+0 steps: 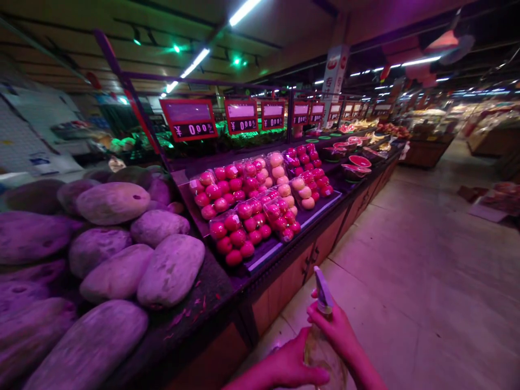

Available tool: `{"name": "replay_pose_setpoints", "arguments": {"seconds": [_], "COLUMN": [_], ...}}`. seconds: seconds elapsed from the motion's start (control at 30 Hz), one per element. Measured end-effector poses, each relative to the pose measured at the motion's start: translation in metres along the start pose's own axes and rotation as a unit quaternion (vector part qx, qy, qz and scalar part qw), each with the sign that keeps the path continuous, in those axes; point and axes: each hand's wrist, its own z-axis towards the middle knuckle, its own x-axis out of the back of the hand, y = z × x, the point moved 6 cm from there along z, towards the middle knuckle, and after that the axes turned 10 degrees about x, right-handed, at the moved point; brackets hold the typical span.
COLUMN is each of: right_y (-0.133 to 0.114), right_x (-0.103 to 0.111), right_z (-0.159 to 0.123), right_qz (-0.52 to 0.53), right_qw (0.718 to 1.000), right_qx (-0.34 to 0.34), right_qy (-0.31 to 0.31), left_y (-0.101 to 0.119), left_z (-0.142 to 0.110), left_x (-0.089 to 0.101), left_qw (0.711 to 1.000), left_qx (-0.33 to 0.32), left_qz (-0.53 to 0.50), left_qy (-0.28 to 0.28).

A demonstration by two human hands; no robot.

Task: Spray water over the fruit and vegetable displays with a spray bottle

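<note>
**Item 1:** clear plastic spray bottle, held at the bottom edge of my view, near the corner of the table and above the tiled floor. Its pale lilac trigger head points upward. The frame cuts off the bottle's base, and under the magenta light I cannot make out its contents.

**Item 2:** right hand, its grip closed around the bottle's neck.

**Item 3:** left hand, its grip closed on the bottle's body below the right hand, with the fingers against the plastic. The frame cuts off the forearm.

**Item 4:** wooden cabinet front under the table, just beside the hands.

**Item 5:** large rough-skinned tubers, heaped on the table at left; the tint hides their exact kind.

**Item 6:** clear packs of red apples, farther along the table.

**Item 7:** red price displays, reading ¥ 000, behind the apples.

**Item 8:** cut watermelon, well down the table, too small for detail.
</note>
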Motion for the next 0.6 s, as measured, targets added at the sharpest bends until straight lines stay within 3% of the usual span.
{"name": "replay_pose_setpoints", "arguments": {"seconds": [0.17, 0.33, 0.47, 0.6], "right_y": [0.016, 0.026, 0.035, 0.036], "right_x": [0.067, 0.109, 0.124, 0.110], "right_z": [0.024, 0.069, 0.131, 0.189], "right_qz": [0.004, 0.004, -0.004, -0.034], "right_qw": [0.998, 0.992, 0.994, 0.999], "right_qx": [-0.021, -0.005, 0.015, 0.023], "right_qy": [0.064, 0.130, 0.112, 0.029], "left_y": [0.033, 0.052, 0.081, 0.096], "left_z": [0.068, 0.137, 0.179, 0.195], "left_x": [0.001, 0.018, 0.050, 0.083], "left_qw": [0.997, 0.996, 0.998, 0.999], "left_qx": [0.045, 0.033, -0.003, -0.023], "left_qz": [0.045, 0.038, 0.007, -0.035], "left_qy": [-0.038, -0.070, -0.059, -0.022]}}
